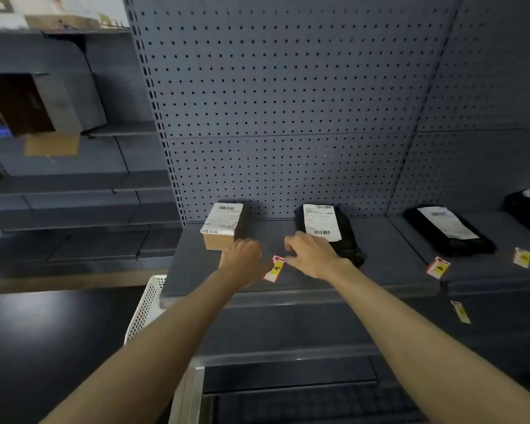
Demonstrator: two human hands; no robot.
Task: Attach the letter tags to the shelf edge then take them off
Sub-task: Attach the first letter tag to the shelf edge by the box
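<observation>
An "A" tag [275,268] is seen just below frame centre on the grey shelf [364,280], pinched at its top by the right hand [312,255]. It's touched by the left hand [242,258], whose grip can't really be made out. A cardboard box [222,226] sits just behind.

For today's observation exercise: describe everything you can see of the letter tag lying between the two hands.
The letter tag is a small card, seemingly paper or plastic: a yellow field with a black "A", a white border and red at its top end. It sits tilted on the grey shelf, near the front edge, between the left hand and right hand. The left hand overlaps its edge; actual contact by either hand cannot be told.
</observation>
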